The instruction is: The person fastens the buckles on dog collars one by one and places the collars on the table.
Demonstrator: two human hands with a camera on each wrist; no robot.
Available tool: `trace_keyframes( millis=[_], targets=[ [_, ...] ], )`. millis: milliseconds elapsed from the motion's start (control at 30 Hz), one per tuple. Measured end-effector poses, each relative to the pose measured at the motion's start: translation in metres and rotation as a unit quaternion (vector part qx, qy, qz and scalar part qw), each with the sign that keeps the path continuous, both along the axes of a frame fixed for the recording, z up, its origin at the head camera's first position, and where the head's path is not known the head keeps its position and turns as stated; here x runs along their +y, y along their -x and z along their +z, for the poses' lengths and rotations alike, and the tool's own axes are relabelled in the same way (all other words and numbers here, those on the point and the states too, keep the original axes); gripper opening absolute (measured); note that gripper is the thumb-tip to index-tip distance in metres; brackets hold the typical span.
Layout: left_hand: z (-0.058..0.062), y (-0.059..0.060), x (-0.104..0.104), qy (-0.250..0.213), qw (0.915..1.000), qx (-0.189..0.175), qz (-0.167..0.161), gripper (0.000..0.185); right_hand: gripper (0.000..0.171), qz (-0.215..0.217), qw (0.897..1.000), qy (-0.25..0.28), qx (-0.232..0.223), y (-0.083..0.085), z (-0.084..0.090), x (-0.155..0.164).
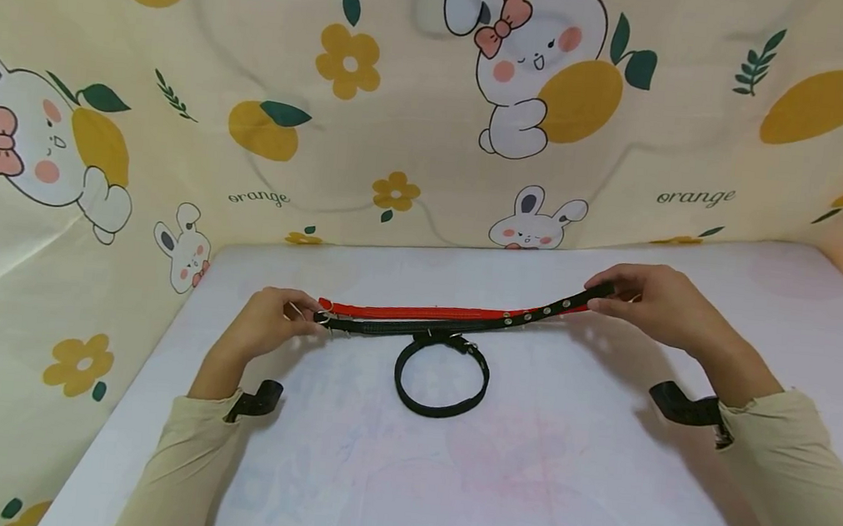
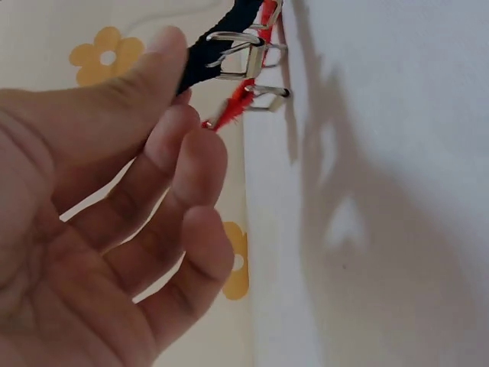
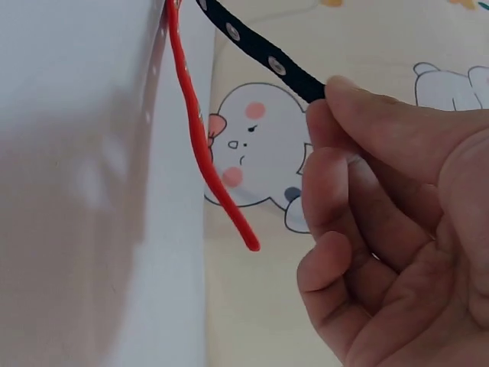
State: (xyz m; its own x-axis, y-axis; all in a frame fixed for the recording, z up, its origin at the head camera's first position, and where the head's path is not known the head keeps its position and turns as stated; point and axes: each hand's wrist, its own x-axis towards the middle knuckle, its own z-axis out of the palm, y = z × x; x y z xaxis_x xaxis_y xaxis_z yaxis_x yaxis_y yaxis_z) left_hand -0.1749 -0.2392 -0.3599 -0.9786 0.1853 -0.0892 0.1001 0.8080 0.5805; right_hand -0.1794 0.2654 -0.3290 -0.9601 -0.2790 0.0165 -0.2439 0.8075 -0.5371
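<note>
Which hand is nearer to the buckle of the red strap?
Left. The left hand is close beside the buckle of the red strap, pinching the black strap at its buckle end; the right hand pinches the black strap's opposite end, much farther away.

Honestly can't tell if this is somebody's home, a workroom or whatever. There's a white table (image 1: 521, 506) under the left hand (image 1: 266, 320) and right hand (image 1: 662, 305), and a cream backdrop (image 1: 402, 144) with cartoon bunnies (image 1: 508, 87) and oranges (image 1: 581, 106) rises beyond both hands and runs round past the left one too.
</note>
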Motion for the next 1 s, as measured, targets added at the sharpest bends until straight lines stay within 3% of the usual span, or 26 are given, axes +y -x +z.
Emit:
trace_keyframes(
  millis=[300,533,800,1000],
  targets=[
    [0.005,0.0,0.005,-0.099,0.9947,0.028,0.002,0.025,0.032,-0.04,0.999,0.021,0.023,-0.003,0.009,-0.007],
    [0.004,0.0,0.012,-0.153,0.986,0.056,0.037,0.027,0.037,-0.067,0.996,0.05,0.037,-0.009,0.015,-0.011],
    [0.015,-0.006,0.031,-0.277,0.9516,0.107,0.078,0.029,0.03,-0.09,0.986,0.118,0.075,-0.018,0.028,-0.018],
    [0.025,-0.017,0.049,-0.356,0.9241,0.128,0.054,0.03,0.033,-0.095,0.98,0.151,0.088,-0.023,0.035,-0.028]
  ],
)
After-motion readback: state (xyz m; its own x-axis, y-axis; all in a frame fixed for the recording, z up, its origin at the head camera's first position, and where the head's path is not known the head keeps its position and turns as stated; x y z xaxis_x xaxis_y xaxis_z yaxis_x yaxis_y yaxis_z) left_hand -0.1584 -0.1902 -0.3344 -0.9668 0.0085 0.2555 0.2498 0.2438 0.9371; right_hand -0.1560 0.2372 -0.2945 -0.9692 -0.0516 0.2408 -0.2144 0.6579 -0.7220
